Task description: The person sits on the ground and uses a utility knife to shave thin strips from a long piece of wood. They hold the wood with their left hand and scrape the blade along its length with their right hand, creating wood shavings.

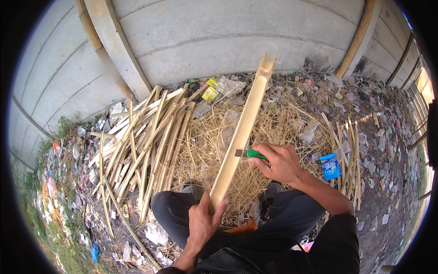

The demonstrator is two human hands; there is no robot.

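Note:
A long split bamboo strip (248, 112) slants up and away from my lap, its pale inner face turned upward. Its near end sits in my left hand (204, 221), with the fingers and thumb closed round the edges. My right hand (281, 163) grips a green-handled cutter (256, 154) beside the strip's right edge. The cutter's short dark blade (238, 153) lies across the strip's face, a little below its middle. The far end of the strip reaches up in front of the wall.
Many cut bamboo slats (148, 141) lie piled at the left, and a smaller bundle (350, 160) lies at the right near a blue packet (330, 167). Straw-like shavings (205, 150) cover the ground before me. A grey concrete wall (237, 32) stands behind, with litter along its foot.

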